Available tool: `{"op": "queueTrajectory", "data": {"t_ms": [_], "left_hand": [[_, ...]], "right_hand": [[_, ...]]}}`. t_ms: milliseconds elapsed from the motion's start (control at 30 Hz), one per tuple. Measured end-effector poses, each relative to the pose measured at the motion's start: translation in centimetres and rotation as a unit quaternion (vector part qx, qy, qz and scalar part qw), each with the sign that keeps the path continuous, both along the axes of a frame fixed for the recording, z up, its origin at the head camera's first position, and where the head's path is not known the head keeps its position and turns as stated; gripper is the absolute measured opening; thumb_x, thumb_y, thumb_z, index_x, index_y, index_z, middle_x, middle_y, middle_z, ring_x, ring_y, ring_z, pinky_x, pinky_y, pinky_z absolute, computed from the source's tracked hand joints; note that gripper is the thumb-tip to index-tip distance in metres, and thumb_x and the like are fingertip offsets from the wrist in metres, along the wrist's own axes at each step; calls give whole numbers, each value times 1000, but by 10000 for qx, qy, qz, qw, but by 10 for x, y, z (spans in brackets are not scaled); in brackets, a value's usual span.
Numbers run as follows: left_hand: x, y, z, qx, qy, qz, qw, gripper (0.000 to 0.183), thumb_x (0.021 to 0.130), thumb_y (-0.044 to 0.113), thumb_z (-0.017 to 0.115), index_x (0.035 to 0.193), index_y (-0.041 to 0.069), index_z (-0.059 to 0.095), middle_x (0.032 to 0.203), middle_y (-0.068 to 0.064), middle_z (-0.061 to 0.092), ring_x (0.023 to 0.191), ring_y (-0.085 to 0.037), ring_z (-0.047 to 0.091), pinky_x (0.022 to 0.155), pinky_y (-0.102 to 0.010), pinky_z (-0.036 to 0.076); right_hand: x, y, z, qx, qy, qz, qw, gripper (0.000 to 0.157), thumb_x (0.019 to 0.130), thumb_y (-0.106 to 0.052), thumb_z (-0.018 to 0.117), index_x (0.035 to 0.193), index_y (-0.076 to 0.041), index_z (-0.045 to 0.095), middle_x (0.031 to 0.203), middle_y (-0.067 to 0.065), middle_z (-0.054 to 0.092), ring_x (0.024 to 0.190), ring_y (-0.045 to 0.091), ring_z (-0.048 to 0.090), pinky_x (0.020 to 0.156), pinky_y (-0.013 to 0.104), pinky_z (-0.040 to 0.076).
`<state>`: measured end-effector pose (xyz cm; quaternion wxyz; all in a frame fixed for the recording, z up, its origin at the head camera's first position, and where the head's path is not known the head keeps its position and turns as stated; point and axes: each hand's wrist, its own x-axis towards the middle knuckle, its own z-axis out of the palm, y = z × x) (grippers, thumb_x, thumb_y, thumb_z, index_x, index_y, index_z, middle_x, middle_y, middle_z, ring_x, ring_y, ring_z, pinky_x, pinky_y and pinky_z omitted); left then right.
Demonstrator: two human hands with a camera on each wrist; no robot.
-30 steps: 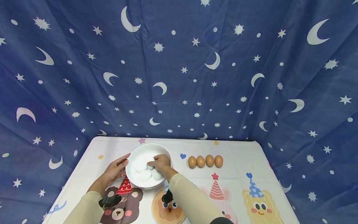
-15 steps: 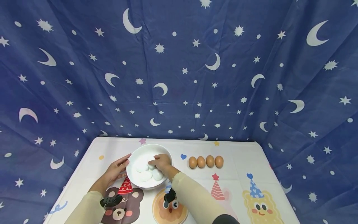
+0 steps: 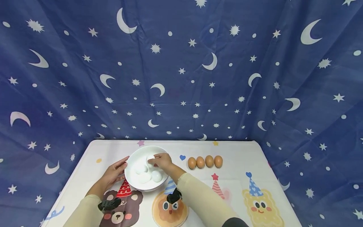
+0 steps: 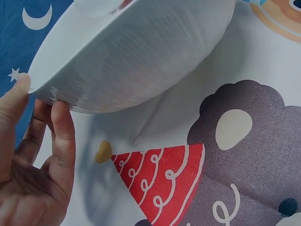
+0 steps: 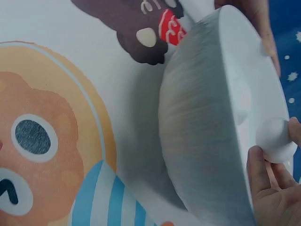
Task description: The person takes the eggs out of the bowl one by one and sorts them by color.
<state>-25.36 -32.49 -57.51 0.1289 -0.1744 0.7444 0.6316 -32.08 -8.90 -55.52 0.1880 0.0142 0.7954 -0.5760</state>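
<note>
A white bowl (image 3: 136,158) stands on the left part of the table, with several smooth white eggs in it. One white egg (image 3: 145,177) lies at the near side of the bottom. Inside the bowl, my right hand (image 3: 162,162) pinches another white egg (image 5: 275,139) between thumb and fingertips, near the far right wall. My left hand (image 3: 114,173) holds the bowl's left rim. In the left wrist view the thumb is at the edge and the fingers (image 4: 63,127) are against the outside wall.
Several brown eggs (image 3: 209,161) stand in a row to the right of the bowl. The white tablecloth (image 3: 232,176) carries cartoon prints, among them a bear (image 3: 122,208). Behind the table's far edge hangs a blue curtain (image 3: 181,91) with moons and stars.
My right hand has drawn the pinched egg up and away from the other white eggs, toward the far side of the bowl. The left hand stays at the rim. The head view shifts slightly.
</note>
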Motion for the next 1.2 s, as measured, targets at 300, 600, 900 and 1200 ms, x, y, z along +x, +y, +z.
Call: {"op": "queueTrajectory", "data": {"t_ms": [300, 600, 900, 1200], "left_hand": [[6, -4, 3, -34, -8, -54, 10000, 67, 99, 44, 55, 156, 20, 28, 155, -20, 32, 110, -10, 59, 81, -22, 58], [3, -5, 2, -159, -108, -142, 9997, 65, 101, 44, 51, 157, 23, 26, 157, -19, 28, 134, -36, 46, 84, -21, 58], [0, -2, 0, -197, -164, -220, 9994, 68, 100, 48, 51, 157, 24, 24, 158, -20, 25, 140, -42, 37, 85, -23, 58], [-2, -1, 1, -266, -105, -289, 9992, 67, 99, 47, 52, 157, 24, 25, 156, -20, 29, 123, -24, 57, 84, -22, 58]], "right_hand": [[10, 22, 25, -330, -305, 292, 9986, 42, 79, -21, 83, 116, -3, 70, 99, 5, 71, 79, 14, 70, 75, 24, 60], [22, 43, 37, -848, -549, 601, 9931, 41, 80, -9, 81, 117, 1, 67, 99, 9, 70, 80, 18, 72, 74, 28, 62], [42, 68, 37, -1262, -741, 711, 9867, 38, 82, -5, 77, 117, 3, 65, 98, 12, 71, 78, 16, 72, 78, 32, 62], [48, 102, 31, -1407, -802, 651, 9846, 42, 84, -5, 73, 123, 5, 61, 98, 12, 73, 82, 16, 73, 85, 37, 60]]}}
